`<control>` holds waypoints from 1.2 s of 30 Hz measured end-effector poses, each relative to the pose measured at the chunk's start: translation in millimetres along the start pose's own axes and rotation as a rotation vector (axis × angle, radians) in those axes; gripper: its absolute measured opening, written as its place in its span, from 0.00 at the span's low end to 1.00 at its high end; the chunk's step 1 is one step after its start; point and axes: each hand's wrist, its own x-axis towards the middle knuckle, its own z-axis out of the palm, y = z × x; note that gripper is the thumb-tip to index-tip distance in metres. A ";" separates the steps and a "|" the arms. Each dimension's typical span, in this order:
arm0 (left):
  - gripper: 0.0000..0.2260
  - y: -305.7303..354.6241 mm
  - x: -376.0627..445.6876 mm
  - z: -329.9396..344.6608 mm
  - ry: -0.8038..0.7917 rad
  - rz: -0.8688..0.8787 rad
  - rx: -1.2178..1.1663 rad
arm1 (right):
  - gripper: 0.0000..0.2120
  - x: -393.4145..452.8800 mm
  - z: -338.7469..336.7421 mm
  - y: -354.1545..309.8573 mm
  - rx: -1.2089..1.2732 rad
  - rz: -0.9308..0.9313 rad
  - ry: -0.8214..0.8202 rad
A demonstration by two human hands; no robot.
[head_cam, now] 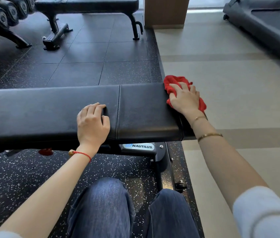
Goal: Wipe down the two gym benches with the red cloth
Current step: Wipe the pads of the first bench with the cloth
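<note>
A black padded gym bench (50, 107) runs across the view in front of me. My right hand (185, 98) presses the red cloth (173, 81) flat onto the bench's right end, fingers spread over it. The cloth bunches out beyond my fingers and hangs past the pad's edge. My left hand (92, 122) rests on the bench's top near its middle seam, fingers bent with the tips on the pad, holding nothing. A second black bench (87, 4) stands farther back at the top of the view.
A dumbbell rack (3, 19) stands at the top left. A treadmill (264, 26) sits at the top right on the beige floor, and a wooden column (166, 12) rises behind the far bench. My knees are close under the near bench's frame (158, 152).
</note>
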 end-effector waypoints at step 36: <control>0.18 -2.1 1.9 -1.4 0.001 0.005 -0.001 | 0.21 -46.6 10.3 -31.6 0.026 -0.373 0.058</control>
